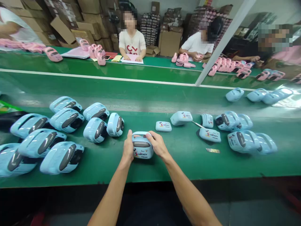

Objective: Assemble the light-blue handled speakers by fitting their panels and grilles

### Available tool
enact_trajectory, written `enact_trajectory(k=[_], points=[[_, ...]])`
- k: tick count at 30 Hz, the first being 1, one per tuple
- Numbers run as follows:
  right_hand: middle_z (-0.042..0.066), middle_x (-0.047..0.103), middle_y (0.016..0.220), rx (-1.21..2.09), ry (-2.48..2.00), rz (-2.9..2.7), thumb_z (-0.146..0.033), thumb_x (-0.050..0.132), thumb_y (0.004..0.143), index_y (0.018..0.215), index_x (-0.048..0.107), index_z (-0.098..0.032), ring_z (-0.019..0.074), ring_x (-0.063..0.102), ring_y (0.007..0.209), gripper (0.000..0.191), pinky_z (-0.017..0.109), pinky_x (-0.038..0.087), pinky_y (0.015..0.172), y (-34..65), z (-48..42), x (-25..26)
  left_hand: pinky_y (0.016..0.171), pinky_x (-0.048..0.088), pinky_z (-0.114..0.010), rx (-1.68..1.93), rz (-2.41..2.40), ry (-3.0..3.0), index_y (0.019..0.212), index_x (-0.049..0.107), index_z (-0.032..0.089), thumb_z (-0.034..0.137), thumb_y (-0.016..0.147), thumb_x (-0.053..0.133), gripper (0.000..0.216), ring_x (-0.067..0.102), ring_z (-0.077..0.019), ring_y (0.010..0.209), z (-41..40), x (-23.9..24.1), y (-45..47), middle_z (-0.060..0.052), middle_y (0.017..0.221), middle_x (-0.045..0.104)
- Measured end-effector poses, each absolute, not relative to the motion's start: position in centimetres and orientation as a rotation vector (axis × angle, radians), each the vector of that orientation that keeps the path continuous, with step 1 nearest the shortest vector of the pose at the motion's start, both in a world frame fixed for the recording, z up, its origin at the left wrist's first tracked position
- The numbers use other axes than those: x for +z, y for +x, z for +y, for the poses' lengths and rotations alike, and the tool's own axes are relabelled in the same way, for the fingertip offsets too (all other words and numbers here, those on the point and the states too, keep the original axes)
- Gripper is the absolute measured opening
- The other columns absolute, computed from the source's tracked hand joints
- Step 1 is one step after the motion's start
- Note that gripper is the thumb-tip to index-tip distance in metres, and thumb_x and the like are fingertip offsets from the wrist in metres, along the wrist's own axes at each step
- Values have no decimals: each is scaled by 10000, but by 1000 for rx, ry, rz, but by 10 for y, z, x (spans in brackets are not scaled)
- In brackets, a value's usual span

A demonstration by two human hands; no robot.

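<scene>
Between my two hands, close to the table's front edge, is a light blue plastic casing (pixel 143 152) with a handle on top, a dark window strip and a printed "Mickey" front. My left hand (pixel 128 147) grips its left side, fingers partly hidden behind it. My right hand (pixel 158 144) is closed around the right side and the handle's end. Just beyond my right hand lies a small printed blue cover (pixel 163 126). Farther right are another blue piece (pixel 181 118), a thin pale rod (pixel 198 124) and a printed cover (pixel 210 135).
Several blue casings (pixel 61 157) crowd the green table (pixel 105 169) on the left; more casings (pixel 245 141) are grouped at right. A small shiny strip (pixel 213 150) lies near them. Across a white rail (pixel 101 76), people sit by pink casings (pixel 53 54). A pale post (pixel 223 44) rises at right.
</scene>
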State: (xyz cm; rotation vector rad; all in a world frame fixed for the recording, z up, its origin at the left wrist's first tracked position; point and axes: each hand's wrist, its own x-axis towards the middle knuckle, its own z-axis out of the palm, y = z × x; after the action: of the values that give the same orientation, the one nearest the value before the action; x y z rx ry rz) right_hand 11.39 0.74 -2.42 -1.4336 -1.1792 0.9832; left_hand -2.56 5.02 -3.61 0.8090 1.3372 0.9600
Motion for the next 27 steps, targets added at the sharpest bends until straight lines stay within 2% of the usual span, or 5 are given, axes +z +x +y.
enact_trajectory(k=[5,9,13,19,27], points=[[2,651,691,1395,-1291,-1040,-667,712,752,692,584,-178,143,577,674,509,251,399,630,129,24,0,577,552,-331,743,1117,548,728,673,153,579,909,568,474,696,-239,564,56,-30,-19,-67,592,692],[17,673,692,1456,-1303,-988,-666,784,676,677,607,-172,146,600,674,525,251,414,624,128,30,9,605,572,-339,718,1053,447,771,676,146,477,982,496,432,707,-235,581,56,-27,-13,-67,603,692],[-29,595,602,1493,-1307,-989,-623,832,611,631,578,-177,101,491,569,514,235,334,539,134,42,23,631,577,-325,801,1013,426,918,699,138,454,1025,392,453,718,-223,660,57,-19,-17,-69,703,727],[-93,427,537,1514,-1332,-860,-587,823,633,600,476,-197,76,413,528,523,222,320,530,144,69,55,605,546,-218,991,832,568,1182,681,226,419,790,801,453,666,-141,771,51,1,-29,-8,1040,731],[-66,486,554,1687,-1217,-829,-619,813,657,684,625,-159,79,403,524,498,217,234,472,142,66,71,664,601,-305,972,957,653,1145,623,253,536,767,801,505,656,-174,850,34,26,-37,-33,1144,673]])
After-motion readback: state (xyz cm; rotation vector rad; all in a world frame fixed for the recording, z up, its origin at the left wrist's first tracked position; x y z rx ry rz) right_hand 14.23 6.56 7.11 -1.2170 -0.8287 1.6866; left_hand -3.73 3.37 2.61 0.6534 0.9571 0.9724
